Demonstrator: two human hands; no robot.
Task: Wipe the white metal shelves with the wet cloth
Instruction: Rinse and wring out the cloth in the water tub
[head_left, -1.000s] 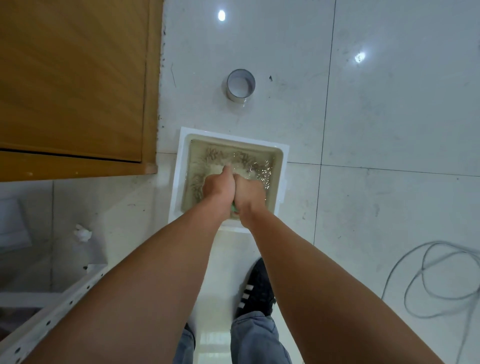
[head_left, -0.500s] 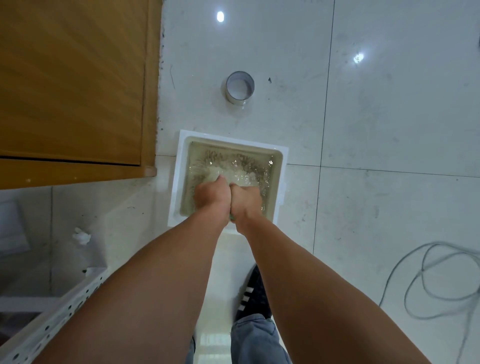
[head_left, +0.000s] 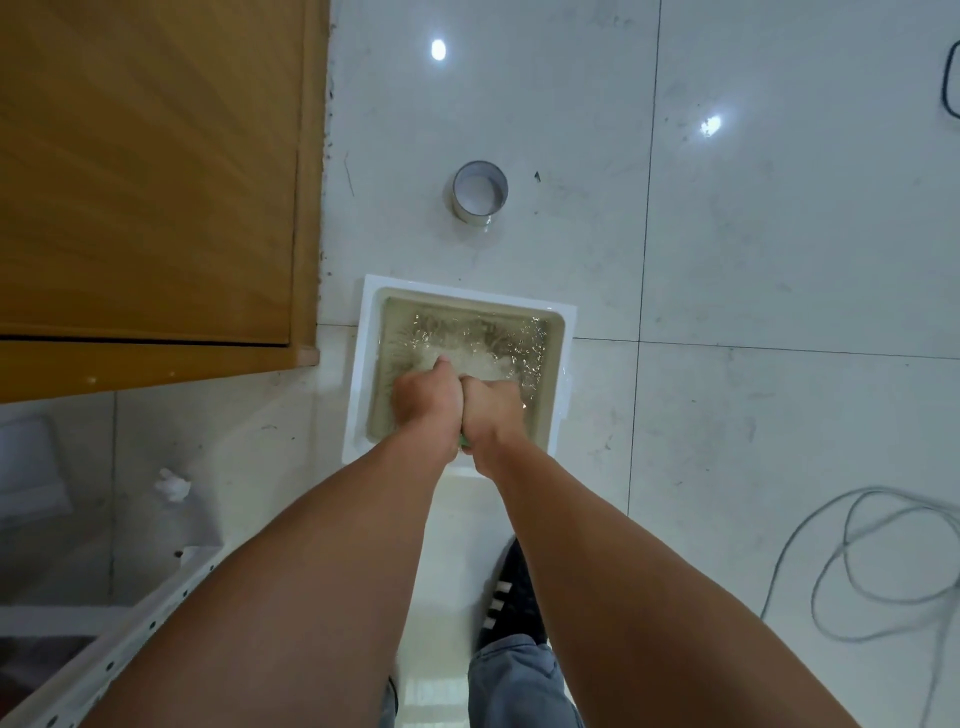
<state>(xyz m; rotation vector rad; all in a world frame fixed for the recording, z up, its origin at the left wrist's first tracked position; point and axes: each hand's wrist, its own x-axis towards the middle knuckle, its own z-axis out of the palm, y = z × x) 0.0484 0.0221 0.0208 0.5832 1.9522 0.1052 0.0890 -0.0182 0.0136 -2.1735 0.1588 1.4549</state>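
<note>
Both fists, left hand (head_left: 427, 397) and right hand (head_left: 491, 410), clench the green cloth (head_left: 464, 442) between them over the basin (head_left: 358, 364).

Both fists hide nearly all the cloth (head_left: 464, 441); frame crops the shelf (head_left: 104, 670).

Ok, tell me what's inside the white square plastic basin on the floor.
The white square plastic basin holds murky, splashing water. The left hand and right hand are fisted over it, squeezing a green cloth that is almost entirely covered.

basin rim (head_left: 561, 364) rings hands | cabinet (head_left: 150, 176) blocks left | floor (head_left: 779, 260) right open
</note>
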